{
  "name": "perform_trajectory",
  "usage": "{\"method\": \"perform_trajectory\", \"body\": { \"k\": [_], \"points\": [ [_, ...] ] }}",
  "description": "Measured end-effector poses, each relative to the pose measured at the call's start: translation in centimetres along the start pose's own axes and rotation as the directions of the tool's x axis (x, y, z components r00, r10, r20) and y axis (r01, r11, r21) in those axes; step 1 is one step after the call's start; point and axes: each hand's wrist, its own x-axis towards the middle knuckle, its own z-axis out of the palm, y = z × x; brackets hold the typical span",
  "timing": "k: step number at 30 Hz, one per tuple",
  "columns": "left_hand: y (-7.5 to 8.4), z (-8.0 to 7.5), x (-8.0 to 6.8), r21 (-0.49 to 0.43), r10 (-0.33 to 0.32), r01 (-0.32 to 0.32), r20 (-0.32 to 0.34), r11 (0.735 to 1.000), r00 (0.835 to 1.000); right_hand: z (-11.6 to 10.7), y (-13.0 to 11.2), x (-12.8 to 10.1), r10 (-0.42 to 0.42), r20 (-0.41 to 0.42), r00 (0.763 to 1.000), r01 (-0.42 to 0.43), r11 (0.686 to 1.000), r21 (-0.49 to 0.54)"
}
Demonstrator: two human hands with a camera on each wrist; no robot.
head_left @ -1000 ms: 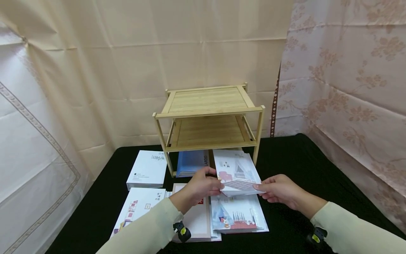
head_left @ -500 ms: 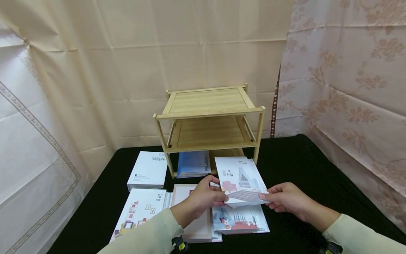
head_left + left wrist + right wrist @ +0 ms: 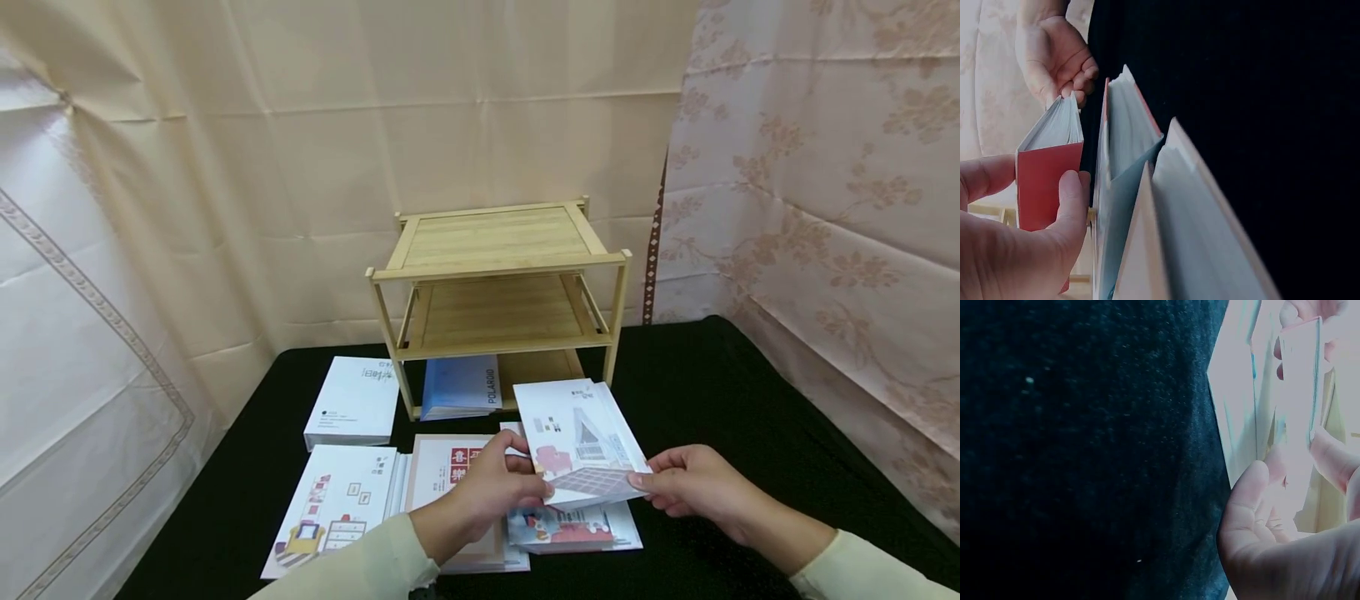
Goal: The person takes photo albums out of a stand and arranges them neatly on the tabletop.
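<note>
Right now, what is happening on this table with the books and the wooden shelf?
A person holds a thin illustrated booklet with both hands: the left hand grips its near left corner and the right hand pinches its near right corner. It is lifted above other booklets lying on the black tablecloth. Behind it stands a two-tier bamboo shelf, its two upper tiers bare. A blue Polaroid book lies under the lowest tier, and a white book lies to its left.
</note>
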Motion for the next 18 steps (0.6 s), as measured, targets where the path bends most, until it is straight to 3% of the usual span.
{"method": "perform_trajectory", "body": {
  "k": [10, 18],
  "points": [
    [-0.5, 0.9, -0.5, -0.018, 0.038, -0.037, 0.030, 0.999, 0.999, -0.3, 1.1, -1.2, 0.007, -0.019, 1.000, -0.008, 1.000, -0.016],
    [-0.4, 2.6, -0.6, -0.002, 0.048, -0.048, 0.075, 0.999, 0.996, -1.5, 2.6, -2.1, 0.025, -0.033, 0.999, -0.026, 0.999, -0.020]
  ]
}}
